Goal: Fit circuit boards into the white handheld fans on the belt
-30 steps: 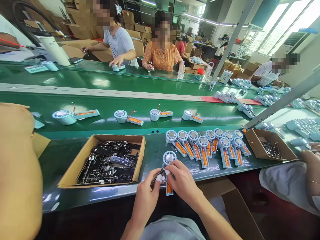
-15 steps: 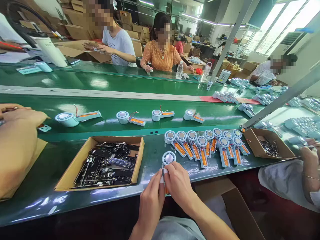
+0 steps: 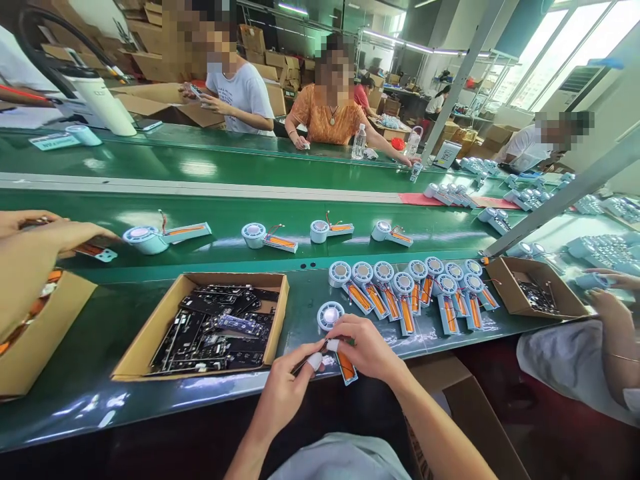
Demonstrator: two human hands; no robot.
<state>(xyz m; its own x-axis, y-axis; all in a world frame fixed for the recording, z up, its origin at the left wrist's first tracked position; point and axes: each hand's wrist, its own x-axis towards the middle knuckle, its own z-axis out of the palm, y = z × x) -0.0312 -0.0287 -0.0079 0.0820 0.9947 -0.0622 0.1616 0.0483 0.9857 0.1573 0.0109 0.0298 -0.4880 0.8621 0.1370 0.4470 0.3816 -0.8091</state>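
My left hand and my right hand meet at the front edge of the green bench. Between them lies a light-blue handheld fan half with a round head and an orange battery in its handle. My right hand pinches the handle near the head. My left hand, with a white finger cot on a fingertip, pinches a thin dark part against the handle; what it is I cannot make out. A cardboard tray of black circuit boards sits left of my hands.
A row of several fan halves lies right of my hands, then a small cardboard box. More fan halves ride the conveyor belt. A co-worker's hand is at left, another's hand at right. People sit across the belt.
My hands have drawn apart; the left moved left and down. The fan half swung so its handle points right and the battery shows. The fan halves on the belt have shifted right.
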